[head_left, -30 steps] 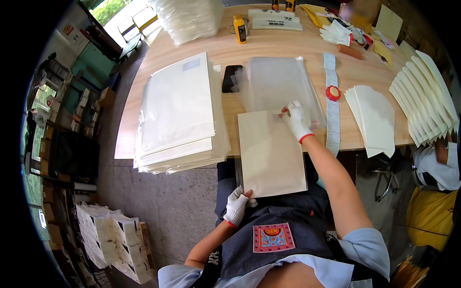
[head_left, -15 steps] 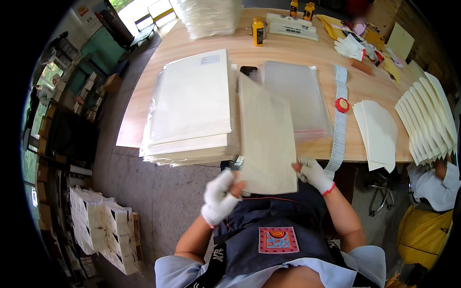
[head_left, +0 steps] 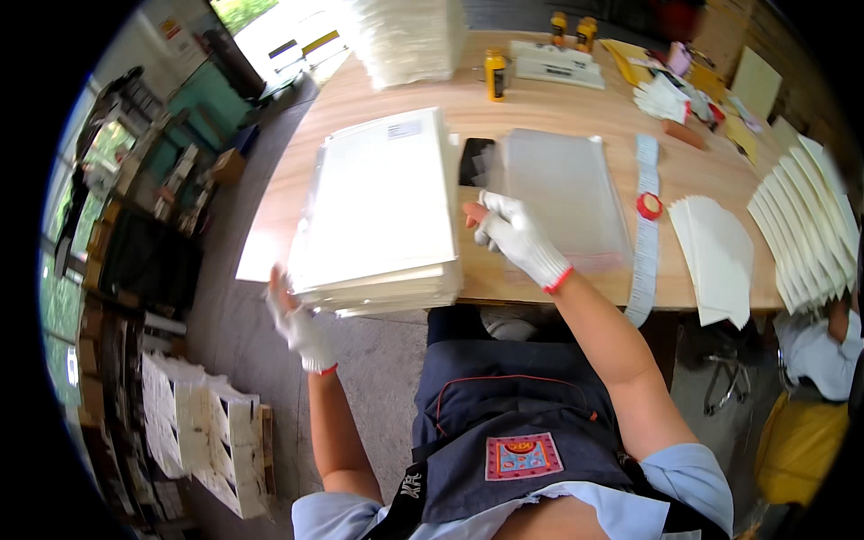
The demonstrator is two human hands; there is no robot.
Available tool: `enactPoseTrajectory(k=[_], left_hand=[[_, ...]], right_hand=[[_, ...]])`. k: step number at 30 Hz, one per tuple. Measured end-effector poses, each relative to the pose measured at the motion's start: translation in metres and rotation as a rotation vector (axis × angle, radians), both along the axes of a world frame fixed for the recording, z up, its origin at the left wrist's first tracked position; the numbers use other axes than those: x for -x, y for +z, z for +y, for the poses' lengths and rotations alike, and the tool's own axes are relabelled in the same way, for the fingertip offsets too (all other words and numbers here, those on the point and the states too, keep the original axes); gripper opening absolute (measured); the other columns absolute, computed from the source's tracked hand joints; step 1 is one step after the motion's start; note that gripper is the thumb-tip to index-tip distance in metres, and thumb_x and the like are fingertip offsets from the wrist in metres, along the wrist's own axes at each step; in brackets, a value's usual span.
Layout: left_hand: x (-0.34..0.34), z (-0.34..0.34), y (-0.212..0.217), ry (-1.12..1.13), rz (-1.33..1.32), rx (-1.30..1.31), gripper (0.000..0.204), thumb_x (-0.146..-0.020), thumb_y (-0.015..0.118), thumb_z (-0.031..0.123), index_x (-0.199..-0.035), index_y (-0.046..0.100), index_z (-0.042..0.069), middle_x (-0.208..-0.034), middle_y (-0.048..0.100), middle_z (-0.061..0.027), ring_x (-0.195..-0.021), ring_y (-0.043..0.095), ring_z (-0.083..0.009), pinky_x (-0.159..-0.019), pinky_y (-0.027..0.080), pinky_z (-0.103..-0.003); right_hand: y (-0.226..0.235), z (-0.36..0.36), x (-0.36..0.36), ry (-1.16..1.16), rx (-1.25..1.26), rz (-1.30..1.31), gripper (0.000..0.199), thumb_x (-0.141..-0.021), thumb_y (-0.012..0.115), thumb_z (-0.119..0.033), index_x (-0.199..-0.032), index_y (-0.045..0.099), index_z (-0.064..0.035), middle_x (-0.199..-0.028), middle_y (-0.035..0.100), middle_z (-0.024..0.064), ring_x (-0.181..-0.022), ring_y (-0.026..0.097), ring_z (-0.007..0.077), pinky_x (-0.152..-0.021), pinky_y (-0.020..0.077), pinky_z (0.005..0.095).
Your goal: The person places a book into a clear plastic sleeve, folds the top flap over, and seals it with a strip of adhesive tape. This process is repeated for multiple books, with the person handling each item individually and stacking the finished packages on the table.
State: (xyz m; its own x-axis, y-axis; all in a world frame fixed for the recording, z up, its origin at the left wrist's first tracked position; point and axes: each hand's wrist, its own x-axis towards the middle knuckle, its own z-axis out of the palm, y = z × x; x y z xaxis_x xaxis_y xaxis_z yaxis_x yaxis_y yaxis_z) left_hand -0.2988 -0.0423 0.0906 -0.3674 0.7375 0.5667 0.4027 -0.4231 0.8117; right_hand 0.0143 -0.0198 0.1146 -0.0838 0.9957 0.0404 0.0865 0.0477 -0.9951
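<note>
A tall stack of cream sheets in clear sleeves (head_left: 382,202) lies on the left part of the wooden table (head_left: 540,112). My left hand (head_left: 301,328), in a white glove, is blurred at the stack's near left corner with nothing in it. My right hand (head_left: 513,234), also gloved, hovers with fingers spread just right of the stack. It is over the near left edge of a pile of clear plastic bags (head_left: 562,193) and holds nothing.
A black phone (head_left: 474,162) lies between stack and bags. Right of the bags are a white strip (head_left: 645,225), a red tape roll (head_left: 649,206), loose cream sheets (head_left: 715,256) and fanned sheets (head_left: 814,225). A yellow bottle (head_left: 495,75) stands farther back. Another person (head_left: 814,351) sits at right.
The cream sheet that lay in front of me was lifted with both hands and put onto the left stack. Both hands have let go of it.
</note>
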Motion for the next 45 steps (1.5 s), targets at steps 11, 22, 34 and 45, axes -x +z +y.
enactPoseTrajectory(k=[11,22,34,45], left_hand=[[-0.066,-0.094,-0.194,-0.170,-0.137,0.479,0.028,-0.084,0.046,0.003,-0.112,0.052,-0.001,-0.116,0.053,-0.0134,-0.109,0.049,-0.0232,-0.094,0.038,-0.034],[-0.254,-0.032,-0.093,-0.782,1.046,-0.016,0.043,-0.071,0.063,0.026,-0.109,0.053,0.009,-0.117,0.049,-0.0122,-0.115,0.040,-0.0330,-0.099,0.030,-0.048],[-0.284,0.021,-0.085,-0.622,1.314,0.174,0.037,-0.067,0.062,0.020,-0.102,0.052,0.012,-0.109,0.049,-0.0063,-0.103,0.046,-0.0260,-0.090,0.036,-0.040],[-0.261,0.051,-0.109,-0.712,1.028,0.265,0.036,-0.069,0.059,0.006,-0.102,0.052,0.017,-0.103,0.051,-0.0033,-0.096,0.052,-0.0252,-0.072,0.047,-0.038]], right_hand=[[-0.115,-0.212,-0.250,-1.292,0.184,0.270,0.023,-0.088,0.046,-0.020,-0.105,0.049,-0.0042,-0.076,0.059,0.0082,-0.052,0.054,0.0125,-0.044,0.0477,0.0235],[-0.160,-0.250,-0.374,-1.020,0.360,0.939,0.033,-0.087,0.054,-0.035,-0.095,0.052,-0.0038,-0.078,0.060,0.0084,-0.052,0.056,0.0130,-0.040,0.0475,0.0202],[-0.133,-0.239,-0.438,-1.194,-0.019,0.777,0.009,-0.089,0.049,-0.013,-0.090,0.051,-0.0047,-0.069,0.053,0.0033,-0.048,0.046,0.0089,-0.040,0.0412,0.0195],[-0.076,-0.273,-0.255,-0.588,0.372,0.718,0.015,-0.081,0.051,-0.013,-0.088,0.055,-0.0006,-0.053,0.047,-0.0019,-0.036,0.039,0.0057,-0.033,0.0322,0.0186]])
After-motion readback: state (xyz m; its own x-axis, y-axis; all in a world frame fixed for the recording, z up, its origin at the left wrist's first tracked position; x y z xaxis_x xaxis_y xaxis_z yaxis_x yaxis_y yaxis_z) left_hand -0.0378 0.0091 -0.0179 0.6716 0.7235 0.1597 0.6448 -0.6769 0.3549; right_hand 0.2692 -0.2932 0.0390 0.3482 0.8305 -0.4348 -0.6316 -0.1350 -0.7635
